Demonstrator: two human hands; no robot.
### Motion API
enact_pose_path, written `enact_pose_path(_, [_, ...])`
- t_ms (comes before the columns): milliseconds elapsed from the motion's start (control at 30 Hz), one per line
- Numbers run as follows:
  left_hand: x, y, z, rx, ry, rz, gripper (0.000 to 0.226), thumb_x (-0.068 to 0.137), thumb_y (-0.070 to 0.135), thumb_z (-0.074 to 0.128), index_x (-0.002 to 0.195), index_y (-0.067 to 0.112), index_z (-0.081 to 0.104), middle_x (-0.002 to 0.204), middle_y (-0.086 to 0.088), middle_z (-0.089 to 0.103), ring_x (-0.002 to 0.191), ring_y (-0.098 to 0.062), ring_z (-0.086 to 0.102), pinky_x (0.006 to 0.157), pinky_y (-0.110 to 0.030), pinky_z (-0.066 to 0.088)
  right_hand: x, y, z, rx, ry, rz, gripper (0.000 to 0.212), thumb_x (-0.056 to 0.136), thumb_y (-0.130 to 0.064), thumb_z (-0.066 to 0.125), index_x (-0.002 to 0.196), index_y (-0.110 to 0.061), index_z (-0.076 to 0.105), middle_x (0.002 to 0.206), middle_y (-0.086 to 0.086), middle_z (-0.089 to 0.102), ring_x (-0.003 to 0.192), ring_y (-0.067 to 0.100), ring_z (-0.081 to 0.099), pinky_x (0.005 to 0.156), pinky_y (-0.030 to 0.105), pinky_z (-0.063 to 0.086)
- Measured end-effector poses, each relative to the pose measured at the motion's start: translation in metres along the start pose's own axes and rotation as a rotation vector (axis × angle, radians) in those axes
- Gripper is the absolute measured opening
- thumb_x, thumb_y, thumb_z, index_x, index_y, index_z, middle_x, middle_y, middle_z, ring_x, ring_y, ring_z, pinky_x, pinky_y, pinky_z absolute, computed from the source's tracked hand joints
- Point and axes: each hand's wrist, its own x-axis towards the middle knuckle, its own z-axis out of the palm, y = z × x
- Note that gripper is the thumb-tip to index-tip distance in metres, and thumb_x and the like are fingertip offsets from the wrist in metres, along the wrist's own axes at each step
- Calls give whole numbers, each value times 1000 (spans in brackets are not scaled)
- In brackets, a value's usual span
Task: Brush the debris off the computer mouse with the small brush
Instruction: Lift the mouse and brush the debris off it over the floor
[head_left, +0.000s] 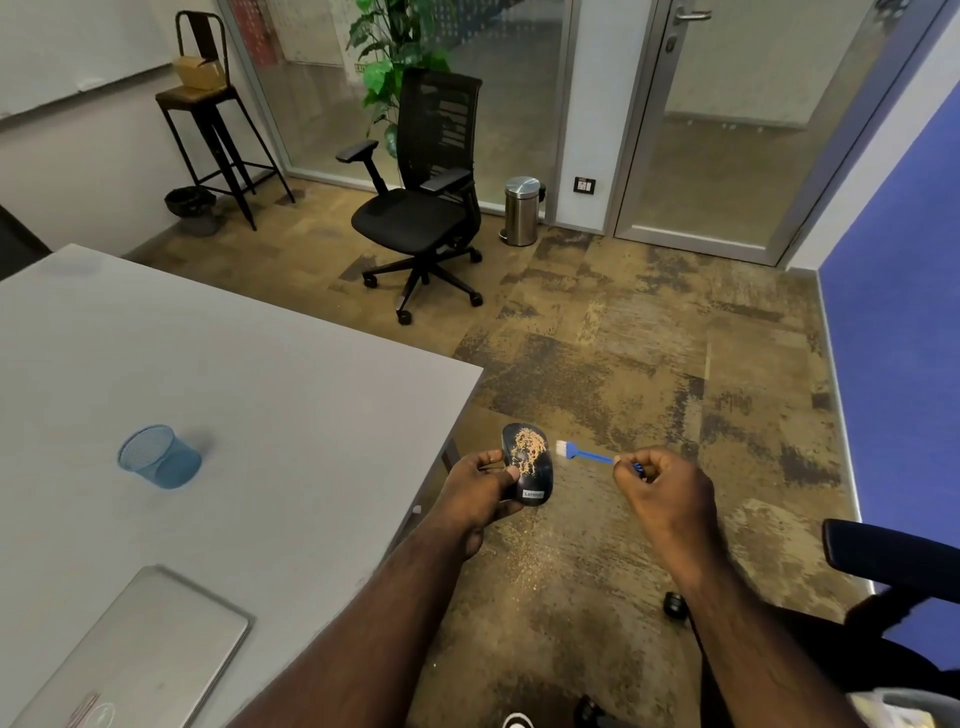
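Note:
A black computer mouse (531, 470) with tan sawdust-like debris (527, 449) on its top is held in my left hand (480, 493), out past the table's corner and above the floor. My right hand (667, 493) pinches the handle end of a small blue brush (584, 453). The brush's white bristles point left and sit just to the right of the mouse, very close to its edge; I cannot tell whether they touch it.
A grey table (234, 415) at left carries a blue mesh cup (158, 457) and a closed laptop (140, 654). Tan specks lie on the carpet (530, 564) below the mouse. A black office chair (421, 208), a steel bin (521, 210) and a stool (208, 114) stand farther back. A chair armrest (893, 553) is at right.

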Motion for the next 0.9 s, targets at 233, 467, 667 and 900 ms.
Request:
enact_pose_path(233, [-3, 5, -1, -38, 0, 17, 15, 95, 1, 55, 98, 14, 63, 95, -8, 72, 78, -18, 70, 55, -26, 57, -7, 2, -2, 70, -99, -16, 15, 80, -24, 71, 66, -23, 68, 49, -16, 61, 38, -2, 50, 31, 11, 30])
enact_pose_path(467, [-6, 7, -2, -44, 8, 22, 16, 95, 1, 55, 96, 15, 63, 93, -8, 72, 82, -20, 69, 69, -32, 58, -10, 8, -6, 138, -97, 19, 16, 82, -20, 70, 66, -22, 68, 46, -18, 59, 34, -1, 46, 31, 12, 29])
enact_pose_path(667, [-9, 6, 0, -52, -2, 5, 18, 95, 2, 56, 111, 8, 61, 101, -11, 71, 86, -22, 69, 63, -30, 58, -5, 7, -8, 163, -44, 26, 15, 83, -23, 71, 68, -22, 68, 44, -15, 57, 34, 0, 45, 30, 13, 29])
enact_pose_path(900, [-11, 2, 4, -29, -27, -23, 29, 95, 2, 55, 124, 4, 56, 115, -17, 69, 97, -26, 69, 66, -31, 58, 7, -1, -1, 60, -9, 19, 11, 83, -29, 70, 80, -20, 74, 57, -10, 62, 41, 0, 51, 37, 12, 33])
